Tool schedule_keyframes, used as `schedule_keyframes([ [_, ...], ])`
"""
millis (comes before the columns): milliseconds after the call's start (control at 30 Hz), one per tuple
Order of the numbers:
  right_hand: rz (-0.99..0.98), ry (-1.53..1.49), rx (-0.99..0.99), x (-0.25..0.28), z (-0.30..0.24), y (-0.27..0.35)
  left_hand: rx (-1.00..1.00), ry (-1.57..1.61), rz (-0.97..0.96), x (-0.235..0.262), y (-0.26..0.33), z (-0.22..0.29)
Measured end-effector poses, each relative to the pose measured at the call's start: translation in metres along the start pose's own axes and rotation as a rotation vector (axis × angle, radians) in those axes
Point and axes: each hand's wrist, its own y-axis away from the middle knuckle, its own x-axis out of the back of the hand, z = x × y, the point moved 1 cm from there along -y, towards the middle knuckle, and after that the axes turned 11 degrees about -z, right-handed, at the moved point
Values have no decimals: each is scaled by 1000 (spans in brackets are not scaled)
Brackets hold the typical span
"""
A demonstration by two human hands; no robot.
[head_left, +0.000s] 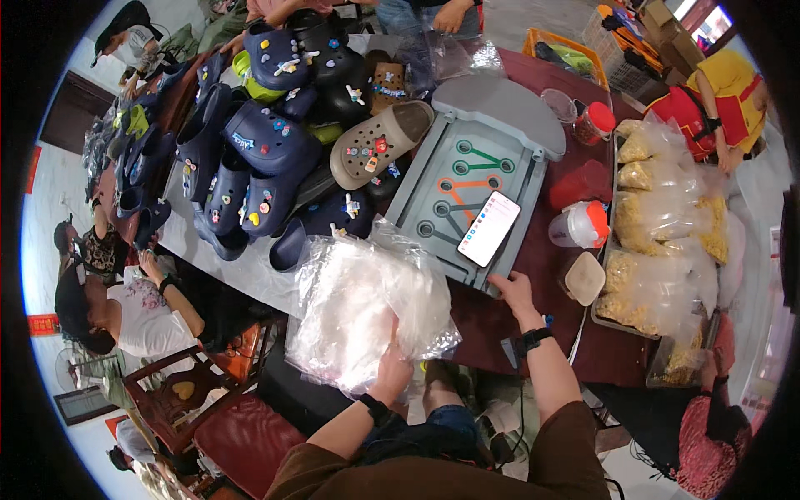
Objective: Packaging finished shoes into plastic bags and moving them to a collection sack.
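Observation:
A stack of clear plastic bags (367, 292) hangs over the near table edge. My left hand (392, 372) grips its lower part, with a finger showing against the film. To the right, a grey plastic board (429, 179) with a rounded far end and green, orange and grey bars lies slanted on the table. My right hand (515, 293) holds its near right corner, thumb over the edge; the other fingers are partly hidden. On the board rests a phone (490, 229) with a lit screen. A beige clog (367, 154) with charms sits beside the board, left of it.
Dark blue clogs (267, 146) with charms are piled at left. Red-lidded jars (575, 225) and a square pale lid (585, 277) stand at right. Beyond them, a tray holds bags of yellow pieces (646, 212). Several other people sit or stand around.

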Motion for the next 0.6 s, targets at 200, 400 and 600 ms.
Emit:
schedule_keyframes([
  [200, -72, -39, -48, 19, -18, 9, -135, -194, -87, -1, 21, 21],
  [400, -81, -91, -65, 27, -51, 22, -175, -394, -204, -18, 16, 33],
  [600, -112, -178, -48, 44, -92, 42, -236, -578, -116, -42, -22, 61],
])
